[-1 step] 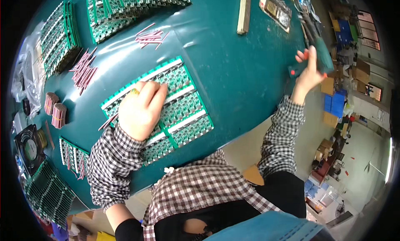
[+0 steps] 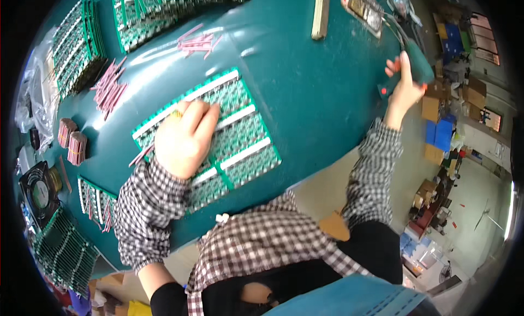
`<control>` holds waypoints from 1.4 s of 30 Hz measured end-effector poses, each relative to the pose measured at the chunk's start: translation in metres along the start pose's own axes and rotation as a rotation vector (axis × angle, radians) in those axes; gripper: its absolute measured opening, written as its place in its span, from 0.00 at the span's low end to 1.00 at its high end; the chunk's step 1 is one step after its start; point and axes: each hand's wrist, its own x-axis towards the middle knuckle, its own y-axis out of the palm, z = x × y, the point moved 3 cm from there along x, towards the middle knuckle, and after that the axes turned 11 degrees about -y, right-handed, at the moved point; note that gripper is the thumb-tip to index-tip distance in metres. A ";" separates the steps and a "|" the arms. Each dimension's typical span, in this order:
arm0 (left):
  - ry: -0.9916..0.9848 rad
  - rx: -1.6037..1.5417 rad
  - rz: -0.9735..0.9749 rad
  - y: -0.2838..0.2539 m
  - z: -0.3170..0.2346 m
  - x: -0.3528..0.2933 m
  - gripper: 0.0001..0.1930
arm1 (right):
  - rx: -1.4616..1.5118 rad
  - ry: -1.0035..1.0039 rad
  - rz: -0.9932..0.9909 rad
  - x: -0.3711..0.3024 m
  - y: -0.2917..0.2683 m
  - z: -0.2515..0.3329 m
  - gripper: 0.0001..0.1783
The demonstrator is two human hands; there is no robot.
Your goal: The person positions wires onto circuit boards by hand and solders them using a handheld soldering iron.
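Note:
A green circuit board panel with white strips lies tilted on the table in front of me. My left hand rests on its left part, fingers curled in. Ends of thin pink wires stick out from under the palm; the fingertips are hidden. At the far right, my right hand grips a dark green soldering gun with red parts, held beside a small metal-framed tray. The tool's tip is blurred near that tray.
Loose pink wires lie in two piles, one left and one beyond the panel. Stacked boards stand far left, with bundled wires, a black fan and a smaller board nearer. A wooden strip lies at the back.
My right hand and the soldering gun have shifted slightly up and away in the picture. My left hand stays on the panel.

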 end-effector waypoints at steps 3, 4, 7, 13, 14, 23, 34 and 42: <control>-0.053 0.020 0.036 0.003 0.003 -0.009 0.15 | -0.009 -0.088 -0.011 -0.008 0.002 0.001 0.12; -0.012 0.001 0.018 0.000 0.000 -0.009 0.14 | -0.032 -0.103 -0.017 -0.011 -0.005 0.013 0.14; -0.046 -0.053 0.053 0.001 0.000 -0.004 0.18 | -0.102 0.011 0.204 -0.015 -0.011 0.017 0.15; -0.043 0.005 0.014 0.007 0.005 0.000 0.17 | 0.143 0.443 0.431 -0.085 -0.018 0.075 0.24; -0.044 -0.006 0.012 0.008 0.006 0.000 0.16 | 0.281 0.552 0.506 -0.102 -0.017 0.080 0.25; -0.091 -0.010 0.102 0.005 0.001 -0.006 0.16 | 0.194 0.682 0.670 -0.161 -0.001 0.101 0.26; -0.116 -0.058 0.136 0.005 0.002 -0.005 0.16 | 0.140 0.610 0.794 -0.164 0.005 0.102 0.25; -0.110 -0.058 0.106 0.005 0.001 -0.005 0.16 | 0.112 0.586 0.800 -0.165 0.006 0.105 0.25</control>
